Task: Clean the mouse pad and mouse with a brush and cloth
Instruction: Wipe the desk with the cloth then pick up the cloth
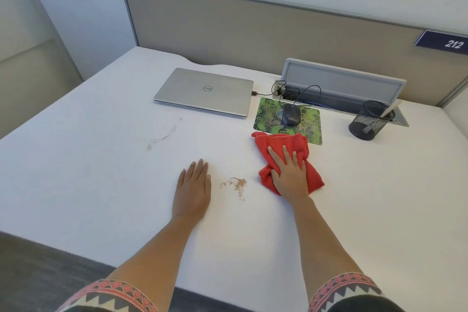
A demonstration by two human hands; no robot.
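Patterned sleeves sit closest to us. Our right hand lies flat, fingers spread, pressing the red cloth onto the white desk; the cloth's far edge overlaps the green mouse pad, where the dark mouse sits. Our left hand rests palm-down, fingers together, beside a brown stain. Farther back: a shut laptop and mesh pen cup.
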